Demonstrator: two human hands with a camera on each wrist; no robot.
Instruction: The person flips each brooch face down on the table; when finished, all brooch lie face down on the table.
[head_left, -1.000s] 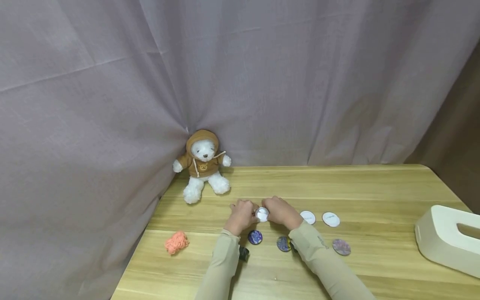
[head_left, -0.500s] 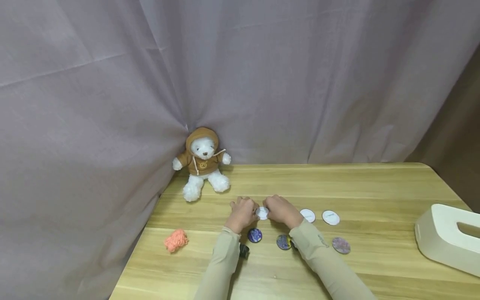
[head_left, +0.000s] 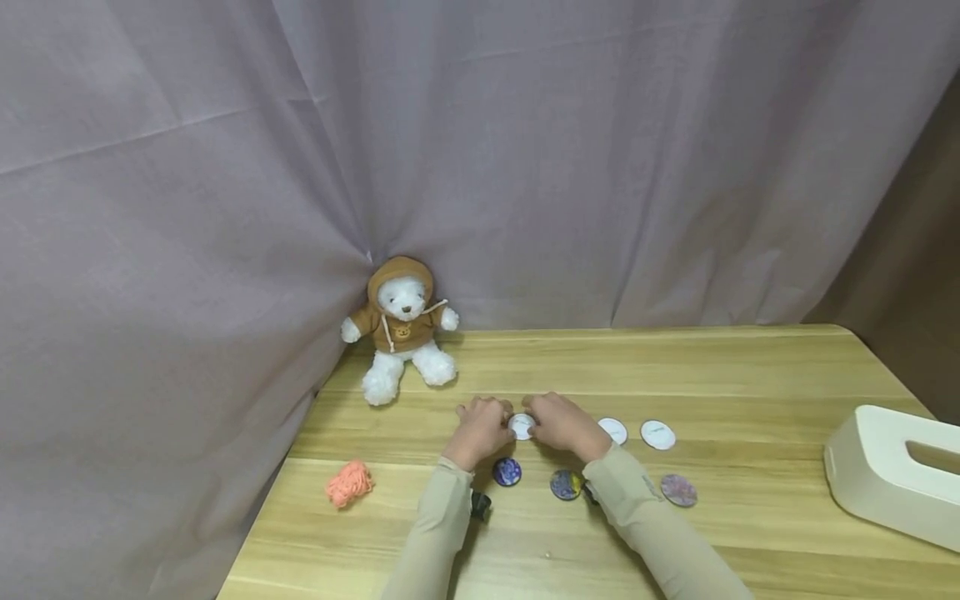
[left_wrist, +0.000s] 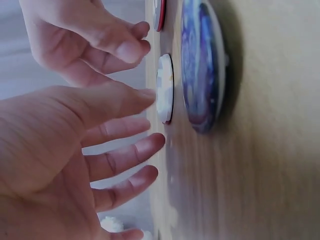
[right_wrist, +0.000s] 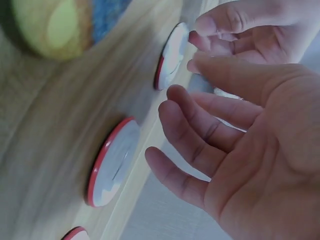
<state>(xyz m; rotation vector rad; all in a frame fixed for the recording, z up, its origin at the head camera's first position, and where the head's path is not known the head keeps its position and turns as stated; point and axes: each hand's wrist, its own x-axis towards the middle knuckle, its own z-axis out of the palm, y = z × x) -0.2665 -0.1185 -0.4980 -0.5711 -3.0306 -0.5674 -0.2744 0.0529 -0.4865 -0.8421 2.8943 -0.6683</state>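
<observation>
White disc [head_left: 521,426] flat on counter [head_left: 750,375], between left hand [head_left: 480,430] and right hand [head_left: 562,423]; both loose-fingered, gripping nothing. Probably light, stiff, slick-faced; best pinched at opposite edges.

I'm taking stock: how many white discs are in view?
3: one disc between the left hand and right hand, a second just right of that hand, a third farther right. Hands may hide more.
</observation>
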